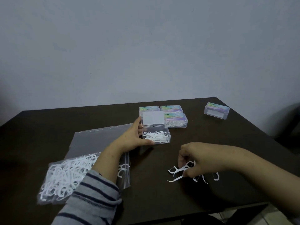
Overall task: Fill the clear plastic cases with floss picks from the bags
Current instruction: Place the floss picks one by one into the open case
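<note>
**Gathering loose floss picks beside an open case**

You are sitting at a dark table (162, 189), looking down at both hands. Your left hand (135, 138) is bracing the open clear case (156, 137), thumb along its near edge and fingers reaching up its left side; the lid is standing up behind it, and the base is holding a shallow layer of white picks. Your right hand (193, 161) is pinching a floss pick (180, 168) from a small loose scatter of picks (201, 177) on the table, well apart from the case. A clear bag of floss picks (65, 174) is lying under your left forearm. Three closed cases (174, 116) are sitting just behind the open one, and another closed case (216, 110) is sitting far right.

Risks, as a judgement: the curved picks may be hooking each other, so lifting one could drag others off the table. Your forearm may be pressing picks out of the bag's mouth. Leaning on the light case could tip it or snap the lid shut.
</note>
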